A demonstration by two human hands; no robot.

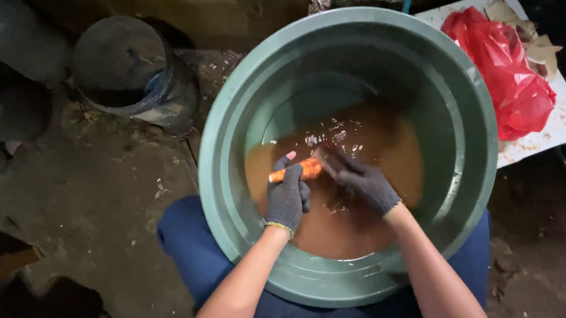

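Two gloved hands over muddy water: left hand (pixel 287 195) fingers clamped on carrot (pixel 297 170); right hand (pixel 362 181) fingers closed on brush (pixel 327 159).

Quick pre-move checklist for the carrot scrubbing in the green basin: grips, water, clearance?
1. Left hand grips the carrot: ok, gloved fingers wrap it.
2. Right hand holds a scrubbing tool against the carrot: cannot tell, the tool is blurred.
3. Carrot above the water line: ok, its orange body shows.
4. Muddy water hides the bottom: not ok, other contents unseen.
5. Green basin steady between the knees: ok.
6. Red bag clear of the basin: ok, it lies on the white board.
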